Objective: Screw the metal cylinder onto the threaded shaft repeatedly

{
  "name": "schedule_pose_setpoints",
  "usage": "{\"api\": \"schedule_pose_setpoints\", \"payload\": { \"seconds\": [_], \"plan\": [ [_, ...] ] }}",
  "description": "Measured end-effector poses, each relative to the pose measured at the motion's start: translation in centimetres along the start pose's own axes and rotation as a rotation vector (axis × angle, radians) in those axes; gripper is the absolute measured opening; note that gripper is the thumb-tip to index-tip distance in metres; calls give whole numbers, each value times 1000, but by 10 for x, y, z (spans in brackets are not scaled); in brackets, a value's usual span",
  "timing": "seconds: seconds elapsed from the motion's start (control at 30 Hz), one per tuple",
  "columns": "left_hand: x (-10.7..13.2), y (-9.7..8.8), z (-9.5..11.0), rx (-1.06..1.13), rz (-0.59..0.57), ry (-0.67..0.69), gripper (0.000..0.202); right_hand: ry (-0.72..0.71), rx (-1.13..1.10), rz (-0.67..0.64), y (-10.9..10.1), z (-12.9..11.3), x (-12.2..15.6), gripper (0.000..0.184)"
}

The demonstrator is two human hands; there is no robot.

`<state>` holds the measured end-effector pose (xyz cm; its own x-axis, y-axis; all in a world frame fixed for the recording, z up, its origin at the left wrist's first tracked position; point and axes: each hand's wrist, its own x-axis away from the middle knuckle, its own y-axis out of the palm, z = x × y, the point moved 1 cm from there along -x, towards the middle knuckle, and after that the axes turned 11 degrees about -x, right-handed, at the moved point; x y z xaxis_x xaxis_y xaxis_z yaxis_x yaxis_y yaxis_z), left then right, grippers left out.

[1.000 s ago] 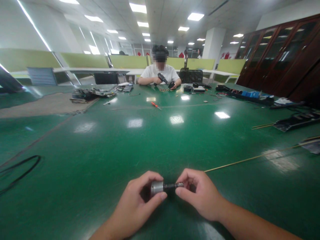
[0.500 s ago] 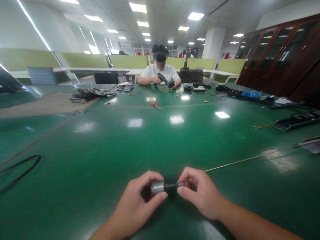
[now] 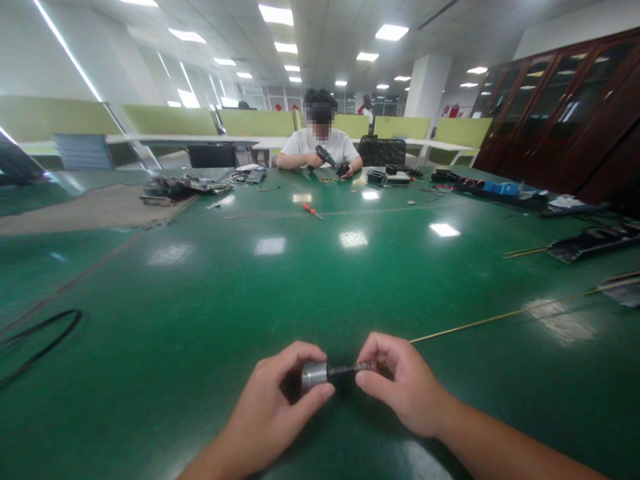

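A silver metal cylinder (image 3: 315, 375) with a thin dark shaft lies level between my two hands, near the front of the green table. My left hand (image 3: 280, 400) is closed around the cylinder, thumb below and fingers above. At the other end, my right hand (image 3: 395, 383) pinches the shaft's metallic tip (image 3: 363, 367) between thumb and fingers. Those fingers partly cover the tip, so its exact shape is hidden. Close behind the right hand, the end of a long thin brass-coloured rod (image 3: 465, 326) shows on the table.
Across the green table (image 3: 280, 293) a co-worker (image 3: 320, 150) holds a dark power tool (image 3: 325, 156). A red-handled screwdriver (image 3: 310, 210) lies mid-table. A black cable (image 3: 55, 340) curves at left. Tools and a blue box (image 3: 501, 189) line the right edge.
My right hand has shifted very slightly up and to the right with the shaft's tip. The left hand keeps its grip on the cylinder, almost unmoved.
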<state>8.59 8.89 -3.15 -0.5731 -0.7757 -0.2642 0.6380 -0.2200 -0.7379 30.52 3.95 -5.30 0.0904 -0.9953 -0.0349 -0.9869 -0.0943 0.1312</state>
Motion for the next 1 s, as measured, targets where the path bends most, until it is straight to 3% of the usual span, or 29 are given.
{"api": "schedule_pose_setpoints", "payload": {
  "seconds": [1.0],
  "plan": [
    [0, -1, -2, 22, 54, 6, 13, -7, -59, -8, -1, 1, 0, 12]
  ]
}}
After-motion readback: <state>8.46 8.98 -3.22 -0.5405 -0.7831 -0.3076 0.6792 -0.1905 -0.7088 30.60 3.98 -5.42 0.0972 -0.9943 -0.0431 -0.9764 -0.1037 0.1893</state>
